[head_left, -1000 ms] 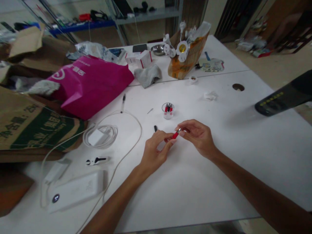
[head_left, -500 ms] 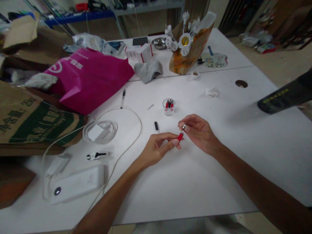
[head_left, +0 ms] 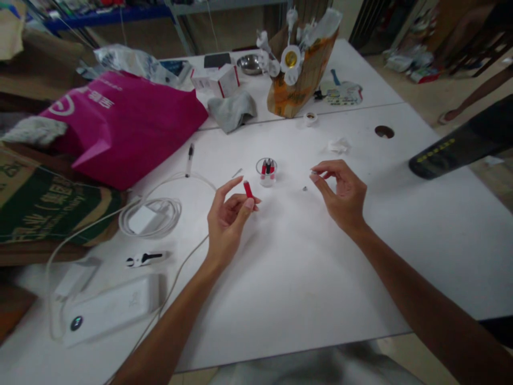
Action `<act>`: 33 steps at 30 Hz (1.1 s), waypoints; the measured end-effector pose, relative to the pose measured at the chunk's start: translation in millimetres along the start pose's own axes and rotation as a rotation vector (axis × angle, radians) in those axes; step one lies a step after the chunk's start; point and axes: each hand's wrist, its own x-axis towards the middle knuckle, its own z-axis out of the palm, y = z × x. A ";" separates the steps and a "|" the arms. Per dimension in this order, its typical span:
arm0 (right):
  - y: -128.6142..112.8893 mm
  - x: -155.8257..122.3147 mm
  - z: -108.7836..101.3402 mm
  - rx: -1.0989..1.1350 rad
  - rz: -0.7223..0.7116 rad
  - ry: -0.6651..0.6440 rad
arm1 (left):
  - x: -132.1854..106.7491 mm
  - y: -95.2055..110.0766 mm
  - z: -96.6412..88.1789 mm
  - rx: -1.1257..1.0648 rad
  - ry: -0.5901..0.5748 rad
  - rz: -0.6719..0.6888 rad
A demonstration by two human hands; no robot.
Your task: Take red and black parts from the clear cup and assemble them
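Observation:
My left hand (head_left: pixel 228 219) pinches a small red cylinder (head_left: pixel 248 189) with a pale tip, held upright and slightly tilted above the white table. Off to the right, my right hand (head_left: pixel 340 192) has thumb and forefinger pressed together on a tiny silvery piece (head_left: pixel 313 172), mostly covered by the fingertips. Between the hands, a small metal bit (head_left: pixel 304 188) lies on the table. Just beyond them stands a clear round cup (head_left: pixel 267 181) with several red and black pieces with metal tips. A thin metal pin (head_left: pixel 237 172) rests left of the cup.
A pen (head_left: pixel 189 160), coiled white cable (head_left: pixel 172 216), cutters (head_left: pixel 145 259) and a power bank (head_left: pixel 116 310) lie left. Behind are a magenta bag (head_left: pixel 128 123), grey cloth (head_left: pixel 232 109) and tape roll (head_left: pixel 310 118). A black cylinder (head_left: pixel 460 141) lies right; another person's arm (head_left: pixel 476 99) shows beyond.
My hands have moved apart, the left one leftward with the red cylinder. The small metal bit now shows on the table between them. The view has shifted slightly.

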 end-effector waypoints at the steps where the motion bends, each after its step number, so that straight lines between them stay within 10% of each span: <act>1: 3.3 1.5 -2.2 -0.007 0.000 -0.012 | 1.1 -1.6 -1.3 0.016 0.006 0.009; 20: 25.6 16.0 -37.5 -0.175 0.073 -0.439 | 9.2 -7.4 -13.9 0.101 -0.026 -0.019; 33: 41.7 12.5 -32.5 -0.175 -0.025 -0.480 | 9.8 -19.4 -26.5 0.700 -0.150 0.277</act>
